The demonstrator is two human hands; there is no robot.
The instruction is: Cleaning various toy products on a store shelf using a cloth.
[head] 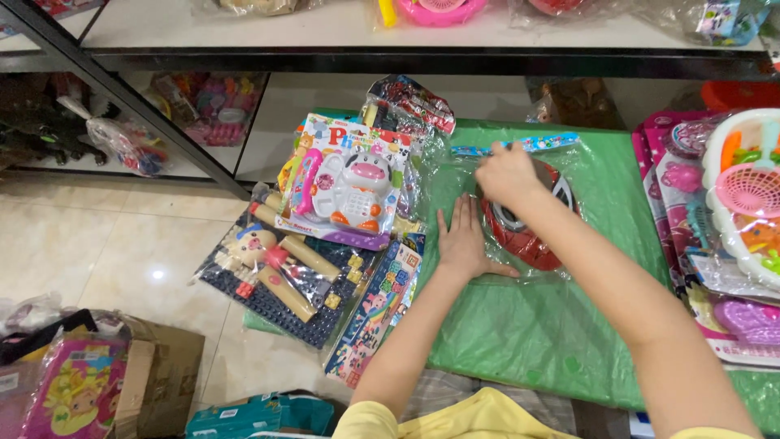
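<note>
Left hand flat, fingers spread, on clear bag — right hand pinches bag over red mask; toy packs left.

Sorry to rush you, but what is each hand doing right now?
Left hand: open, flat on the clear plastic bag.
Right hand: closed, pinching that bag over the red and black toy mask.

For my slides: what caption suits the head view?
Both hands press a bagged red mask on green sheet.
</note>
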